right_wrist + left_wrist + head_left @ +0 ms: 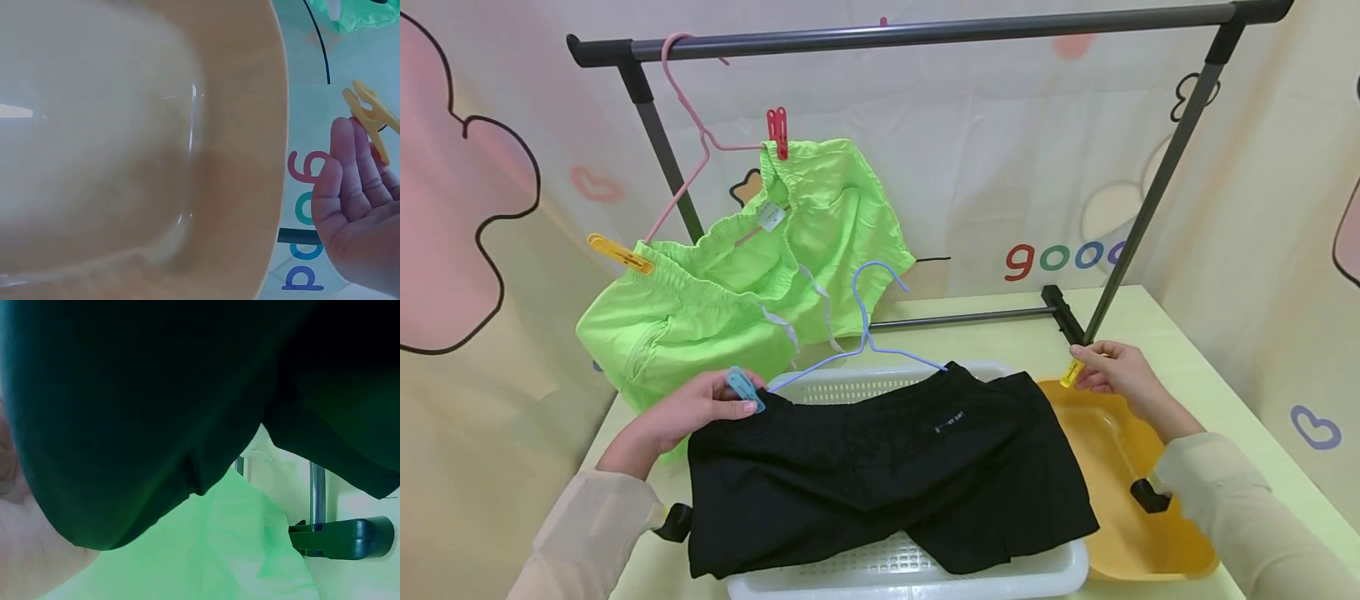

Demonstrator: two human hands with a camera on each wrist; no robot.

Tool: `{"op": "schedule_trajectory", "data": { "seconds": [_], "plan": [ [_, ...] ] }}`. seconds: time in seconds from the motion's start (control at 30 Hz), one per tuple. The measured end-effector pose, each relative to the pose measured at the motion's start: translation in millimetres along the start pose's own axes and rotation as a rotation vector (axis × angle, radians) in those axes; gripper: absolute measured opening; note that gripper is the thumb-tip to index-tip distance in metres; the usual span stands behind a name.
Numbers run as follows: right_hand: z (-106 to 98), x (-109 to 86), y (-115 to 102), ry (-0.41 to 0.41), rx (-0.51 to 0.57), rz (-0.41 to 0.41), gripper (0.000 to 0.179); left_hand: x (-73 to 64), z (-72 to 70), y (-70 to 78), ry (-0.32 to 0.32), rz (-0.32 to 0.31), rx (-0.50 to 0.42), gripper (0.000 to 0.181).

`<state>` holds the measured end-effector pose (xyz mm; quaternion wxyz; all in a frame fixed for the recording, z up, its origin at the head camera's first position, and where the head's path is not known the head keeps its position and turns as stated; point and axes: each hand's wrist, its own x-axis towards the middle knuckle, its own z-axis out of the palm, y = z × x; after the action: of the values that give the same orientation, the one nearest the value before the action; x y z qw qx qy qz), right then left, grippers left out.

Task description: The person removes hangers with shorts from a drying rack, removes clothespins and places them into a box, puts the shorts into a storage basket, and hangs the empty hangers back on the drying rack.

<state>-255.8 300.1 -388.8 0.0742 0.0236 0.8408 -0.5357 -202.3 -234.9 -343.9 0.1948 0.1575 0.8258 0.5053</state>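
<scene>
My left hand [703,408] grips a blue clothespin [745,389] and the left waistband corner of black shorts [880,475]. Inside the waistband sits a blue hanger [867,325], its hook standing up free of the rail. To the right, over the orange basin [1138,533], my right hand [1116,375] pinches a yellow clothespin [1072,372]; the right wrist view also has this yellow clothespin [374,119] at the fingertips. In the left wrist view, the dark cloth of the shorts [137,425] hides most of the left hand.
Light green shorts [700,308] hang from a pink hanger [688,108] on the dark rack's rail [925,33], with a red clothespin [778,133] and a yellow-orange one on the waistband. Below the black shorts stands a white perforated basket [910,587]. A rack leg rises behind the right hand.
</scene>
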Motion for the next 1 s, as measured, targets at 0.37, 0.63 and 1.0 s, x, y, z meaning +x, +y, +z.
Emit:
{"op": "schedule_trajectory", "data": {
  "seconds": [0.37, 0.63, 1.0],
  "plan": [
    [6.3, 3.7, 12.9, -0.087, -0.099, 0.069, 0.057, -2.4, -2.0, -4.9, -0.009, 0.008, 0.009, 0.043],
    [11.4, 7.8, 20.1, -0.103, -0.168, 0.128, 0.06, -4.0, -2.0, -4.9, -0.023, -0.02, 0.043, 0.048],
    [19.2, 11.0, 29.5, -0.143, -0.238, 0.124, 0.056, -4.4, -2.3, -10.3, 0.0, -0.021, 0.091, 0.041]
  ]
}}
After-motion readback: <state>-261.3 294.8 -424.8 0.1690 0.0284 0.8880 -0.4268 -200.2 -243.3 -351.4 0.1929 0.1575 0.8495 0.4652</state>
